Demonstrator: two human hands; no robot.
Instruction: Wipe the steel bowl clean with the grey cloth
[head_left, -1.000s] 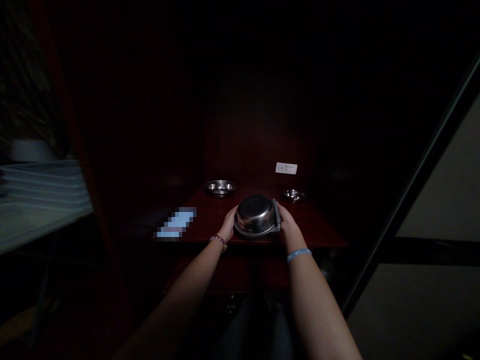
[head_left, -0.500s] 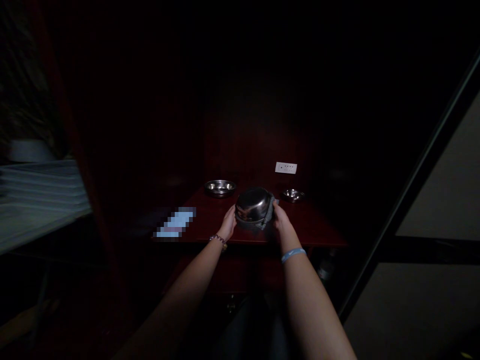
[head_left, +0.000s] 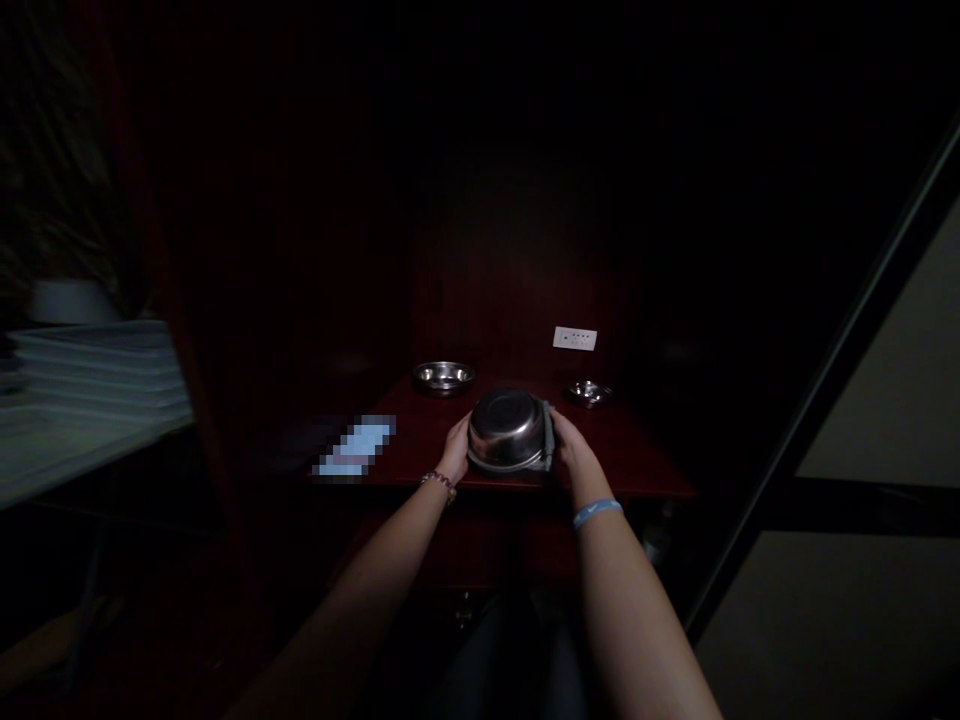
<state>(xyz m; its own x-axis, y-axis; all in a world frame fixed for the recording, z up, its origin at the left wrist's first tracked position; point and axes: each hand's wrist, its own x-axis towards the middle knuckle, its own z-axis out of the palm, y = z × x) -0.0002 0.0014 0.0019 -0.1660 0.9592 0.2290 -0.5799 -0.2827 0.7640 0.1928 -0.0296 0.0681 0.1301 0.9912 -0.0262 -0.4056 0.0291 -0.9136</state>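
Between my two hands is a shiny metal bowl (head_left: 506, 428), turned with its base up and towards me. My left hand (head_left: 455, 452), with a beaded bracelet at its wrist, grips the bowl's left side. On the other side my right hand (head_left: 568, 440), with a light blue wristband, presses a grey cloth (head_left: 548, 440) against the bowl. The fingertips of both hands are hidden behind the bowl. Whether its rim touches the shelf below cannot be made out.
On the dark red wooden shelf (head_left: 637, 465) stand a metal dish (head_left: 444, 377) at back left and a smaller metal dish (head_left: 589, 393) at back right. A pixelated bright rectangle (head_left: 355, 446) lies left. White trays (head_left: 101, 370) are stacked far left. A socket panel (head_left: 575, 338) is on the back wall.
The bowl has tilted a little and now shows more of its rounded side. My right hand has shifted slightly to the right and down with the cloth, while my left hand keeps its grip.
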